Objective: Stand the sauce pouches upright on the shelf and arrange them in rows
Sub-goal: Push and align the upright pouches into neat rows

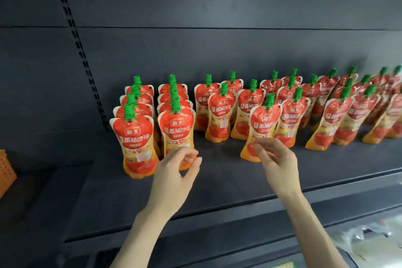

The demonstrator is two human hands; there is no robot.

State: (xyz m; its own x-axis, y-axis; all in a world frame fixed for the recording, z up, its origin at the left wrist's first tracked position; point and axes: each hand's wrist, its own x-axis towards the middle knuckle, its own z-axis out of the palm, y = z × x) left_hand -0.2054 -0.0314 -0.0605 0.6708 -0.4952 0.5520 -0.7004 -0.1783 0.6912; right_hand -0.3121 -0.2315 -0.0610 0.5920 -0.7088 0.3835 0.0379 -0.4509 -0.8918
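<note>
Many red and orange sauce pouches with green caps stand on a dark shelf (217,180). At the left, two tidy rows run front to back, led by one pouch (134,143) and another (177,130). Further right the pouches stand loosely, some leaning, such as the front one (261,124). My left hand (176,172) hovers with fingers apart just in front of the second row's front pouch. My right hand (278,163) is spread in front of the base of the leaning front pouch. Neither hand holds anything.
A slotted upright rail (71,28) runs down the dark back wall at the left. An orange perforated crate (6,172) sits at the far left edge. Below the shelf's front lip lies clear plastic wrapping (369,243).
</note>
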